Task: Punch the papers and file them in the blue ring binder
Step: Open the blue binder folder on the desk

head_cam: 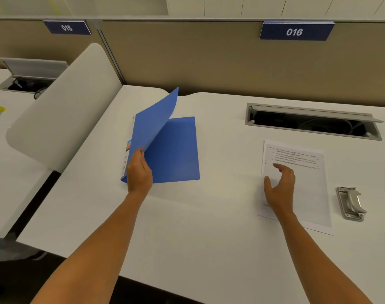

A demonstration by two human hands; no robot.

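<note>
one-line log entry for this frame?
left hand: lifting blue binder cover | right hand: open, over papers | hole punch: right of papers, untouched | stage: opening binder

Print on papers (297,172) too blurred to read, binder (176,150) rings hidden behind lifted cover, spine label illegible

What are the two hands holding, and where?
The left hand grips the blue binder's front cover by its lower edge. The right hand hangs open over the papers, holding nothing.
</note>
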